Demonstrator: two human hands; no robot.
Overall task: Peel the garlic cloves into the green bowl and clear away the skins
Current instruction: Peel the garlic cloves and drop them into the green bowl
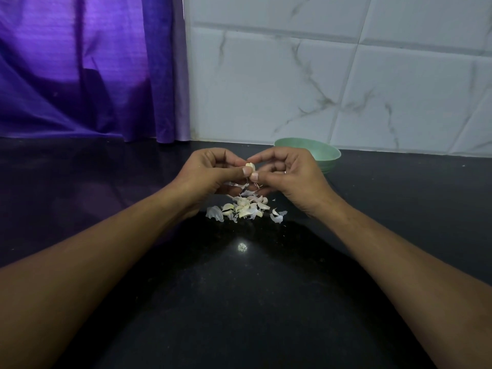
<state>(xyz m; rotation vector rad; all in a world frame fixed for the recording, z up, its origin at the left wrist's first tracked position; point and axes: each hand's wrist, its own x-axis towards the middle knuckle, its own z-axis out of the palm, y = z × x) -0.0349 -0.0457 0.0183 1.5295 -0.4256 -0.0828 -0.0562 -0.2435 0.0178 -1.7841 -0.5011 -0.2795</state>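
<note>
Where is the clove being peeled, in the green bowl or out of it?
Out. The left hand and the right hand pinch the clove above the counter; the bowl stands behind.

The right hand hid the near left side of the green bowl, and the bowl's contents could not be seen. Its fingertips and those of the left hand covered most of the garlic clove. In the pile beneath, cloves and skins were hard to tell apart.

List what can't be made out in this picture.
- Head view, green bowl: contents hidden by the low angle and the right hand.
- Head view, garlic clove: remaining skin unclear, covered by the left hand and its fingers.
- Head view, pile: cloves versus skins too small to tell.
</note>
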